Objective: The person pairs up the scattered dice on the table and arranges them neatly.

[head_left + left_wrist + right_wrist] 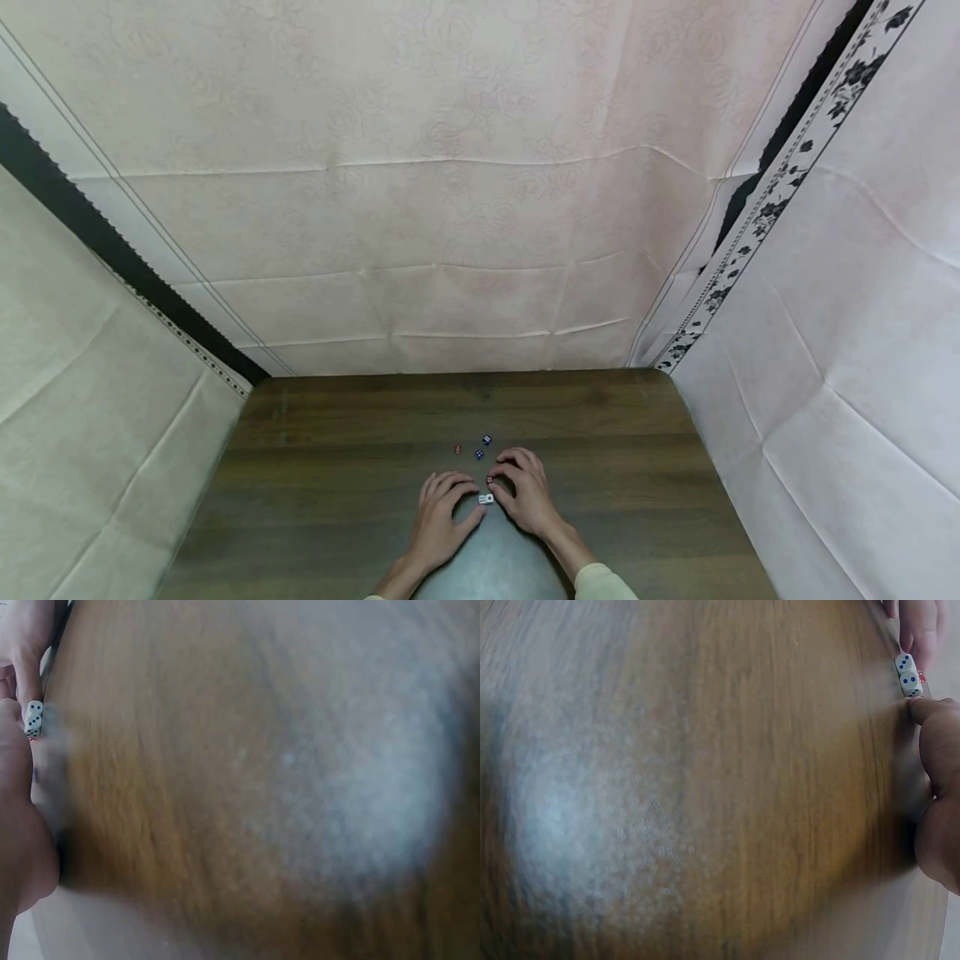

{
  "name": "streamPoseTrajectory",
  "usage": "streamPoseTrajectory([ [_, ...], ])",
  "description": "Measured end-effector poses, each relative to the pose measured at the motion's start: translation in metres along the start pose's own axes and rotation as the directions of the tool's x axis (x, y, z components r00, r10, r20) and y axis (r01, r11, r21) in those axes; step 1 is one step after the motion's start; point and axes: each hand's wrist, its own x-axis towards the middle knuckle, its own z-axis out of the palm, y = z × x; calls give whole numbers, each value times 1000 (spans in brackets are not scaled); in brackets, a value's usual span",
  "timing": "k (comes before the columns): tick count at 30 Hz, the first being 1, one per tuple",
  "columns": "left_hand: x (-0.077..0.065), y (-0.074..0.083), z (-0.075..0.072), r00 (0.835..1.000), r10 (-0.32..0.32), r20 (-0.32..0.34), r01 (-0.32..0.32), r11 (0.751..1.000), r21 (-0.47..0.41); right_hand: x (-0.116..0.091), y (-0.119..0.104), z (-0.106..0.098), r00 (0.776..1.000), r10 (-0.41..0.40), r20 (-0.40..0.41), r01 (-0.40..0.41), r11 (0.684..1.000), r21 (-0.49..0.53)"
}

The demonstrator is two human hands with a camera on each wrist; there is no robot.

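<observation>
Two white dice (486, 498) sit side by side on the wooden table between the hands; the right wrist view shows blue pips on the white dice (909, 681). My left hand (442, 518) has its fingers gently bent, thumb and index fingertips right at the left end of this pair. From the other side comes my right hand (528, 496), its thumb and index finger pinching a small red die (490, 479) just beyond the white pair. The red die (922, 676) is partly hidden behind the white ones in the right wrist view.
Farther back lie two dark blue dice (479, 454) and another red die (457, 449). The wooden tabletop (337, 450) ends at a pale cloth curtain (450, 317) behind, with more cloth (840, 450) hanging at both sides.
</observation>
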Motion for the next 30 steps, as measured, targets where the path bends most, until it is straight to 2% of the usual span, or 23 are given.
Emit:
streamPoseTrajectory([
  [7, 7, -2, -4, 989, 90, -117, -87, 996, 32, -1, 1, -1, 1000, 3, 22, -4, 999, 39],
  [10, 14, -4, -8, 985, 96, -142, -91, 995, 37, -1, 1, -1, 1000, 8, 23, -9, 999, 53],
  [20, 37, -18, -23, 983, 78, -167, -75, 997, 27, 0, 0, -1, 1000, 19, 25, -21, 999, 49],
  [24, 45, -23, -26, 987, 51, -151, -48, 999, 22, 0, 0, -1, 1000, 13, 21, -14, 999, 44],
  [30, 54, -29, -27, 994, -2, -111, 8, 998, 59, -1, 0, -1, 1000, 17, 24, -18, 999, 41],
])
